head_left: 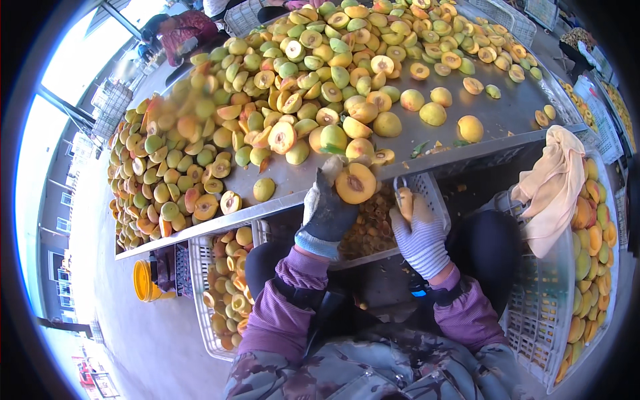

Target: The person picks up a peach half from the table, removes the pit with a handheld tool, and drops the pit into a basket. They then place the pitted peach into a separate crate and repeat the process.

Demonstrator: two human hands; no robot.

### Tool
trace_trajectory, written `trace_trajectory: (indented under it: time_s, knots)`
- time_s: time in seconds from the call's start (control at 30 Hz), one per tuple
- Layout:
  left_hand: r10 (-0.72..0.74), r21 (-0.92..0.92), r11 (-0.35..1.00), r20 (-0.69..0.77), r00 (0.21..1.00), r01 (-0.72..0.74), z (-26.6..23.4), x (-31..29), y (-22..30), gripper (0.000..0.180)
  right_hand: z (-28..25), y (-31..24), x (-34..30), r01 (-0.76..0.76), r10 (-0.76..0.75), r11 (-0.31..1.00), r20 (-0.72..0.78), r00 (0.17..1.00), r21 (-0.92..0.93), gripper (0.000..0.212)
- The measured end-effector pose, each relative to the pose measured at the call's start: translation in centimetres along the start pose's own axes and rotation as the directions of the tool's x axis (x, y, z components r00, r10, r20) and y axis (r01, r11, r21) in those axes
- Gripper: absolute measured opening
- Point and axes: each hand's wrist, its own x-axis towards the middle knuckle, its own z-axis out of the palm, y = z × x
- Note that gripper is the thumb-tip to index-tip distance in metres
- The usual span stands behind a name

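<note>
My left hand [331, 212], in a dark-coated work glove with a pale blue cuff, grips a yellow peach half [355, 184] at the table's front edge. The cut face is up, with a brown pit or pit hollow in its middle; I cannot tell which. Just right of it, my right hand [421, 235], in a striped white knit glove, is closed around the light-coloured handle of a small pitting tool [405, 200]. Its bent metal end points up, apart from the peach. Below both hands a white crate [432, 193] holds small brown pieces, probably pits.
Halved peaches [293, 87] lie heaped across the metal table [460, 143]. Crates of peach halves stand at the left [230, 287] and right [587, 267]. A peach-coloured cloth [553, 183] drapes over the right crate. A yellow bucket [143, 280] sits at far left. Other people [183, 37] work beyond.
</note>
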Motion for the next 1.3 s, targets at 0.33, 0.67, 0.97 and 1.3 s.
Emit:
trace_trajectory:
  time_s: [0.33,0.67,0.97,1.3]
  knots:
    - [-0.198,-0.892,-0.021,0.446,0.873,0.451,1.4,1.0,2.2,0.052,1.1,-0.8,-0.7,0.075,-0.076,0.997,0.056,0.996,0.016,0.022]
    - [-0.138,-0.879,0.111,0.448,0.883,0.463,2.1,0.6,3.0,0.044,1.2,-0.4,-1.0,0.022,-0.021,1.0,0.13,0.991,-0.011,0.026]
    - [-0.066,-0.864,0.182,0.465,0.883,0.469,2.2,0.1,2.8,0.041,0.9,-0.3,-0.9,0.08,-0.099,0.991,0.189,0.977,0.108,0.024]
    - [-0.077,-0.858,0.206,0.465,0.882,0.47,1.8,-0.1,3.3,0.045,-3.4,-1.2,1.0,-0.76,0.162,0.528,0.833,0.529,0.379,0.021]
